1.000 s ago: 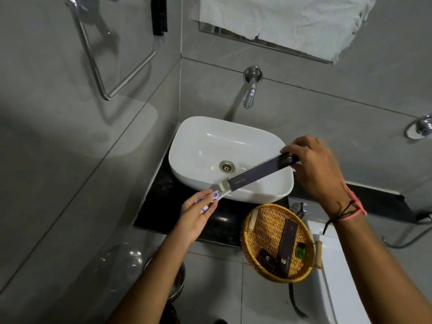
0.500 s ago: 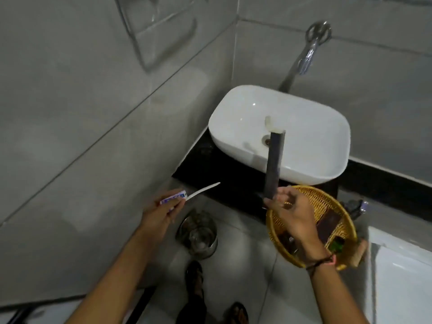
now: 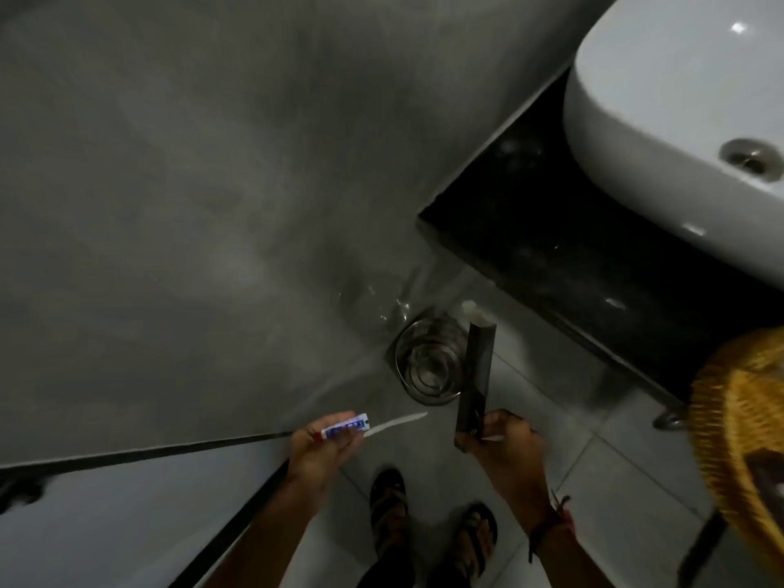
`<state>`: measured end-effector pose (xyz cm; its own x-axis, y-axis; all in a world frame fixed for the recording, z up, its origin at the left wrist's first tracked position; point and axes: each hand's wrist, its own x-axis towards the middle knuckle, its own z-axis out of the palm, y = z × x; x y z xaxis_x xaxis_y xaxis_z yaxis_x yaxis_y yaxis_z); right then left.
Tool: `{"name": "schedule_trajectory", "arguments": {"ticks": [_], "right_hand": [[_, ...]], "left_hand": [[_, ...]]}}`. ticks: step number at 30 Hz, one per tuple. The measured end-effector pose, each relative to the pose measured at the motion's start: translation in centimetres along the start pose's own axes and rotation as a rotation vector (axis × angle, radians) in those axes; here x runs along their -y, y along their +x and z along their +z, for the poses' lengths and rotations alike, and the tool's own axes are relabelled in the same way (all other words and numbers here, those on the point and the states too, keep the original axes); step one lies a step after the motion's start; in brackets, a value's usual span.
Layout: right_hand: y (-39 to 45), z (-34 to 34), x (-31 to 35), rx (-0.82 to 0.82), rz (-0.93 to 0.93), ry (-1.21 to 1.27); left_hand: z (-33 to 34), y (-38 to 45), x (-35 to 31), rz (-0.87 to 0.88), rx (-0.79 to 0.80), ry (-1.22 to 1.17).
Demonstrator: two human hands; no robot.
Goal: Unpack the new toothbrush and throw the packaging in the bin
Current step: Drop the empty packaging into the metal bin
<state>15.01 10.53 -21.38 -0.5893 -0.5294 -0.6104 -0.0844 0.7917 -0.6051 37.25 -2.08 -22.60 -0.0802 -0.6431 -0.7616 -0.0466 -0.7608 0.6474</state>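
Down by the floor, at the left of the view, the person's left hand (image 3: pixel 322 447) has its fingers closed around the new toothbrush (image 3: pixel 392 423) together with a small blue-and-white tube (image 3: pixel 344 427); the white handle pokes out to the right, clear of the floor. The brush looks light and stiff, easy to keep pinched at one end, though a smooth plastic stem could slip if held loosely.

Just right of it, the right hand (image 3: pixel 502 437) grips the lower end of the dark carton (image 3: pixel 475 379), which stands nearly upright with its open top flap uppermost. Thin card like this should weigh almost nothing and crush under a hard squeeze, so a light hold near the bottom suits it.

Behind the carton sits the steel bin (image 3: pixel 424 369), on the floor by the wall, under the edge of the black counter (image 3: pixel 551 231). Its inside looks shiny, and nothing can be made out in it. The carton hangs just above its rim, not yet let go.

Farther right, the white basin (image 3: pixel 636 120) rests on the counter, and a wicker basket (image 3: pixel 729 426) holds something dark, too blurred to identify.
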Motion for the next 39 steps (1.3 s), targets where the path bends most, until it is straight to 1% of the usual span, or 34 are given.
{"name": "schedule_trajectory", "arguments": {"ticks": [3, 6, 10, 14, 16, 17, 19, 20, 21, 23, 25, 29, 33, 35, 37, 39], "right_hand": [[5.1, 3.2, -4.0, 0.017, 0.036, -0.086], [10.3, 5.5, -6.3, 0.026, 0.013, -0.204], [16.6, 8.2, -6.9, -0.028, -0.043, -0.263], [19.8, 11.1, -7.2, 0.000, -0.058, -0.285], [19.8, 12.1, -7.7, -0.014, -0.077, -0.239], [19.3, 12.3, -8.0, -0.036, -0.118, -0.202], [17.2, 12.6, -8.5, -0.045, -0.262, -0.109], [15.8, 12.7, -8.8, -0.005, -0.334, -0.079], [14.3, 12.7, -9.0, 0.068, -0.385, -0.065], [11.8, 12.5, -9.4, 0.231, -0.416, -0.071], [9.8, 12.0, -9.4, 0.318, -0.430, -0.081], [6.8, 10.1, -7.9, 0.295, -0.442, -0.084], [4.9, 8.0, -6.4, 0.284, -0.440, -0.176], [5.0, 7.4, -5.7, 0.291, -0.435, -0.199], [6.1, 7.2, -5.3, 0.263, -0.501, -0.228], [7.9, 7.4, -5.4, 0.210, -0.543, -0.344]], "left_hand": [[0.5, 4.7, 2.9, 0.032, -0.015, 0.042], [1.5, 9.5, 4.7, 0.085, 0.003, 0.118], [3.1, 15.2, 5.5, 0.117, 0.030, 0.203], [3.9, 18.2, 6.5, 0.132, 0.043, 0.278], [3.9, 18.4, 7.0, 0.132, 0.056, 0.320], [3.9, 18.1, 7.1, 0.134, 0.070, 0.334], [3.6, 16.9, 7.0, 0.137, 0.122, 0.359], [3.7, 16.0, 6.6, 0.130, 0.163, 0.376], [3.8, 15.2, 6.3, 0.117, 0.210, 0.392], [4.2, 13.5, 5.4, 0.089, 0.298, 0.424], [4.6, 11.5, 4.3, 0.083, 0.362, 0.445], [5.4, 7.9, 1.4, 0.111, 0.423, 0.482], [6.5, 5.4, -1.1, 0.181, 0.397, 0.527], [7.1, 5.5, -1.1, 0.198, 0.387, 0.554], [7.3, 6.5, -0.5, 0.214, 0.374, 0.544], [7.2, 8.4, 0.4, 0.239, 0.337, 0.552]]}}
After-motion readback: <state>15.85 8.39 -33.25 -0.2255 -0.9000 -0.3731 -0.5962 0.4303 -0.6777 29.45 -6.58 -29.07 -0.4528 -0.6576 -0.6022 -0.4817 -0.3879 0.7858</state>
